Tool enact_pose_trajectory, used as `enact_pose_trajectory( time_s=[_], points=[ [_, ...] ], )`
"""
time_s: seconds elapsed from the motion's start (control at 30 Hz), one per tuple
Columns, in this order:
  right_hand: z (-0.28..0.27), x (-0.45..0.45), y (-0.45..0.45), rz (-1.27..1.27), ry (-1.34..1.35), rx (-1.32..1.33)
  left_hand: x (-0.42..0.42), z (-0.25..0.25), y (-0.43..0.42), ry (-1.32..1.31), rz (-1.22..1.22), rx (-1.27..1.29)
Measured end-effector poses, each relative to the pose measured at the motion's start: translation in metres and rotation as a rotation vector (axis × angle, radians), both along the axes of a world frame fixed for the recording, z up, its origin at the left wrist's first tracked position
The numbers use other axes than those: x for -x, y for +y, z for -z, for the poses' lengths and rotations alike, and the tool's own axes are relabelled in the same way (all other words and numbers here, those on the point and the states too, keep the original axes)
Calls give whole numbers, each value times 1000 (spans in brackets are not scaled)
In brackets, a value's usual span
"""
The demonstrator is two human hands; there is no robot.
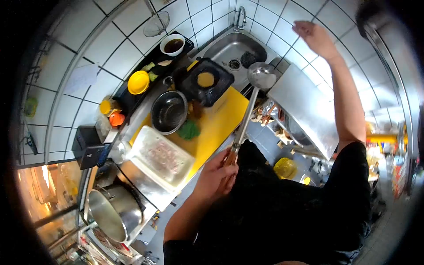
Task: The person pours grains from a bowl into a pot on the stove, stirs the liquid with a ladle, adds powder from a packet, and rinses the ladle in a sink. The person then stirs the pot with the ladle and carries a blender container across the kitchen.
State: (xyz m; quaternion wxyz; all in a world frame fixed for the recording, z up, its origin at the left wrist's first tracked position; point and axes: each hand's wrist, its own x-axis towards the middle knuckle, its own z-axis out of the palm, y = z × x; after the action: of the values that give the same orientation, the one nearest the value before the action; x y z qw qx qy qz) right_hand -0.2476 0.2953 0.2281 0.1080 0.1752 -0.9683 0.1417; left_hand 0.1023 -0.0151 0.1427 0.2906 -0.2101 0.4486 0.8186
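Observation:
My left hand (216,174) is wrapped round the wooden handle of a long metal ladle (249,115), low in the middle of the view. The ladle's round bowl is up beside the sink (260,44), near the corner of a steel surface (304,106). My right hand (314,37) is raised at the upper right, in front of the white tiled wall. Its fingers are bent and point left; whether they are apart or closed is too small to tell.
A yellow board (221,121) lies on the counter with a dark metal bowl (169,112), a green cloth (189,130) and a black burner-like object (212,84). Around it are a white tray (141,148) of meat, a large pot (126,207) and a yellow bowl (138,82).

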Motion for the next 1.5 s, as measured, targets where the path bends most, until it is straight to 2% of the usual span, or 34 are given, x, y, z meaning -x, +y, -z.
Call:
enact_pose_trajectory(
  time_s=[0.07, 0.13, 0.2, 0.27, 0.4, 0.43, 0.47, 0.53, 0.63, 0.77, 0.87, 0.93, 1.0, 1.07, 1.2, 1.3, 1.5],
  points=[
    [55, 63, 14, 14, -183, 38, 51, 33, 41, -5, -65, 35],
    [112, 125, 20, 17, -347, -49, 100, 74, 77, -39, -164, 64],
    [209, 210, 37, -71, -350, -220, 155, 103, 113, -55, -300, 120],
    [236, 240, 12, -36, -463, -184, 207, 129, 137, -78, -389, 170],
    [325, 329, -13, -57, -308, -140, 277, 167, 157, -137, -465, 176],
    [326, 342, -22, -30, -351, -93, 286, 173, 158, -146, -467, 161],
    [341, 358, -28, -64, -237, -74, 293, 179, 161, -163, -476, 173],
    [344, 381, -41, -90, -227, -22, 307, 186, 163, -186, -488, 198],
    [354, 413, -56, -176, -169, -78, 322, 195, 166, -230, -542, 162],
    [366, 433, -66, -326, -384, -108, 333, 199, 166, -248, -528, 131],
    [403, 427, -64, -307, -163, -21, 339, 197, 165, -233, -550, 107],
    [413, 439, -64, -346, 125, 33, 343, 196, 166, -262, -573, 91],
    [416, 442, -62, -315, 77, 33, 348, 203, 165, -265, -560, 100],
    [374, 414, -67, -210, -299, -29, 352, 204, 166, -272, -546, 103],
    [383, 424, -62, -276, -246, -55, 357, 201, 167, -269, -557, 119],
    [397, 428, -58, -411, -274, 31, 359, 203, 167, -249, -572, 78],
    [387, 417, -62, -360, -323, -13, 367, 204, 171, -264, -591, 58]
  ],
)
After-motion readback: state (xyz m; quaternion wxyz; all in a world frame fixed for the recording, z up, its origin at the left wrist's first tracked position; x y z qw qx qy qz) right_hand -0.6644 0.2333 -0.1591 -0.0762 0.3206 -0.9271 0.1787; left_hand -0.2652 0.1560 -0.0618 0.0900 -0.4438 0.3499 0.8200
